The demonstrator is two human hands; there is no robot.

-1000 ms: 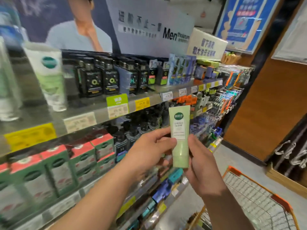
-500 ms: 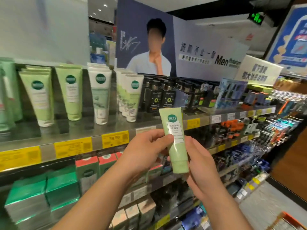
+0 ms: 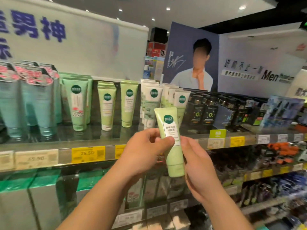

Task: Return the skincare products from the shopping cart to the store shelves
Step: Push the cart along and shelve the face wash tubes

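Both hands hold one pale green plastic tube with round dark-green logo (image 3: 171, 140), cap down, at frame centre: left hand (image 3: 146, 151) pinches its 9 o'clock edge, right hand (image 3: 197, 165) curls around its 3 o'clock side. Beyond, at 11 o'clock: steel shelf (image 3: 63, 143), matching pale green tubes (image 3: 128, 103) standing upright.
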